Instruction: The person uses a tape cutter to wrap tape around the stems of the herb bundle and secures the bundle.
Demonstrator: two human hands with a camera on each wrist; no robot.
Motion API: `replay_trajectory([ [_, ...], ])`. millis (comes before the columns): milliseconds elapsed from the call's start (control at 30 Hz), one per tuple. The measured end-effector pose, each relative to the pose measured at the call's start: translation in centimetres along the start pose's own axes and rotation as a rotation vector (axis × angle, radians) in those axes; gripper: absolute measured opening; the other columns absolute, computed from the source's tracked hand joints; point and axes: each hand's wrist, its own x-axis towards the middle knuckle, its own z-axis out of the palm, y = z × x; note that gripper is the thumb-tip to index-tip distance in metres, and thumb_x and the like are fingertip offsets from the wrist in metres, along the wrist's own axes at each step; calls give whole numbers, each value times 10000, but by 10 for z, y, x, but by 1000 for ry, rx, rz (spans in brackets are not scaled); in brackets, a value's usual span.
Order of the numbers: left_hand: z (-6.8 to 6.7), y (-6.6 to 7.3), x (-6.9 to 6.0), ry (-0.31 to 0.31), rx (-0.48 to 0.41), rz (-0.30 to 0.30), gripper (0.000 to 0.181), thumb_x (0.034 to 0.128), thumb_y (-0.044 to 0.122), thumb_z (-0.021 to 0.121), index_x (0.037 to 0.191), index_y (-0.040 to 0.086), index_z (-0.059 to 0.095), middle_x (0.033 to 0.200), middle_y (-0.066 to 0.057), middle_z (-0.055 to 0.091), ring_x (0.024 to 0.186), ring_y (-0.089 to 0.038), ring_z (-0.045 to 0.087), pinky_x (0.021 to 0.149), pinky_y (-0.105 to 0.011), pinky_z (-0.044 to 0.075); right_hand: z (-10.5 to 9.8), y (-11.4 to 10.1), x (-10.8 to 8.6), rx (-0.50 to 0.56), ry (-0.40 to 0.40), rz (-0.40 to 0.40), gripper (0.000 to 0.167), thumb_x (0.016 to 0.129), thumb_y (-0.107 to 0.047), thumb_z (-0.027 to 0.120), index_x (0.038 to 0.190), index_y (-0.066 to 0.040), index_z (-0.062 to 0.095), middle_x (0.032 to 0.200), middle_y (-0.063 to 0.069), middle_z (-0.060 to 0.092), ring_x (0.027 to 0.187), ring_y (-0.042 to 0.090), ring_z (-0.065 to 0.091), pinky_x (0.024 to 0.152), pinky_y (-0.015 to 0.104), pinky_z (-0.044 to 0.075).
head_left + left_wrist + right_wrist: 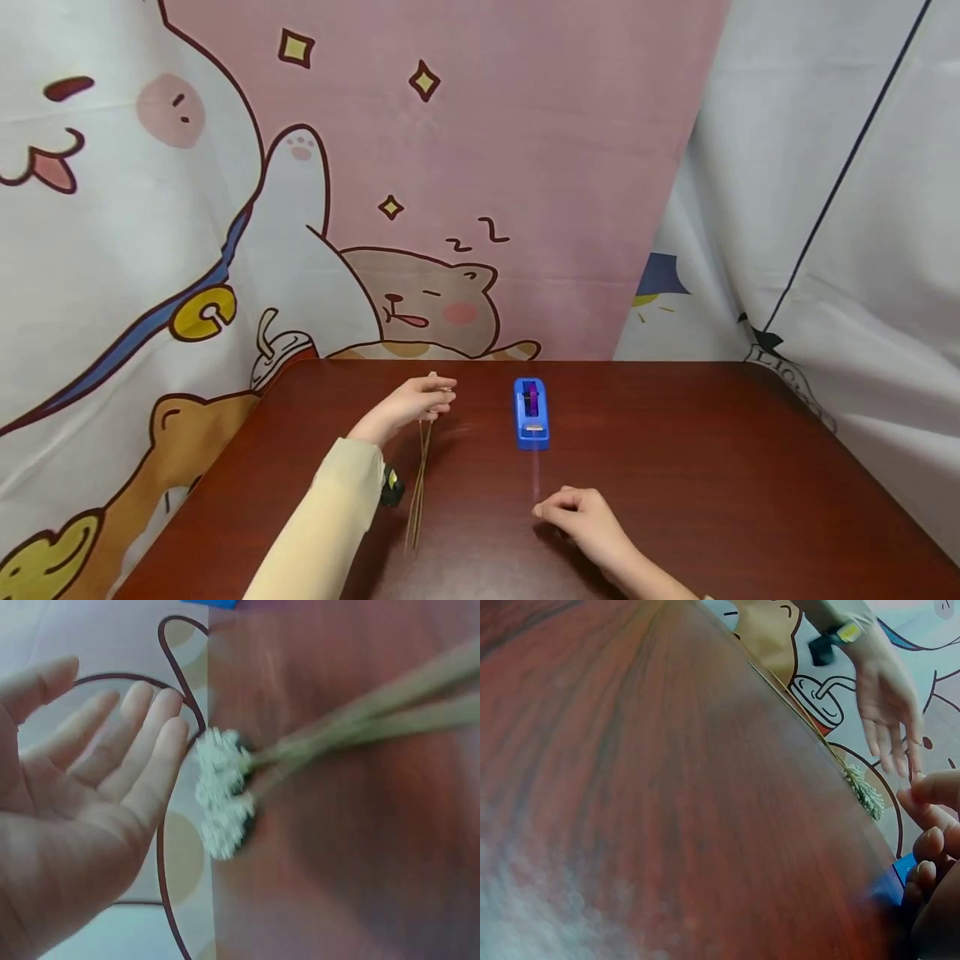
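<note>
My left hand (411,402) hovers above the table with its fingers extended, and in the left wrist view its palm (82,817) holds nothing. Below and beside it lie dried flower stems (418,500) with fluffy whitish heads (223,793). The hand partly hides the heads in the head view, but they show clear of it in the right wrist view. A blue tape dispenser (532,442) with a purple roll stands right of the stems. My right hand (588,521) pinches the free end of a clear tape strip (536,475) drawn from the dispenser toward me.
The dark red-brown wooden table (712,467) reaches back to a cartoon-printed cloth (570,167), which also hangs along both sides. A small black camera (392,487) sits on my left wrist, by the stems.
</note>
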Motion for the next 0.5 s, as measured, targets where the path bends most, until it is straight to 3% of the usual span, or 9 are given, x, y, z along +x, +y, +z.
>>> replay_trajectory([
  [133,-8,-16,-18,133,9,-59,440,961,138,577,1350,-55,505,1209,-254,601,965,-353,644,811,-410,530,0,1,0,-1,1,10,182,832,-179,730,836,0,757,704,-2,545,521,38,426,471,193,357],
  [233,-9,-27,-28,190,3,-104,427,932,149,624,1278,-85,534,1052,-211,662,783,-270,661,699,-369,552,0,1,0,5,2,12,182,835,-179,729,841,0,758,707,-3,539,524,39,425,473,192,353],
  [367,-3,-35,-40,201,20,-154,354,899,158,672,1131,-87,563,866,-167,676,615,-206,644,579,-337,549,1,0,0,14,8,15,168,837,-167,729,841,-2,759,712,-3,542,526,42,427,477,189,350],
  [500,3,-40,-47,193,50,-198,275,886,151,689,1019,-58,569,776,-158,663,547,-193,628,534,-330,545,1,0,0,28,9,12,153,838,-150,726,850,-1,759,714,-7,547,522,42,425,476,191,349],
])
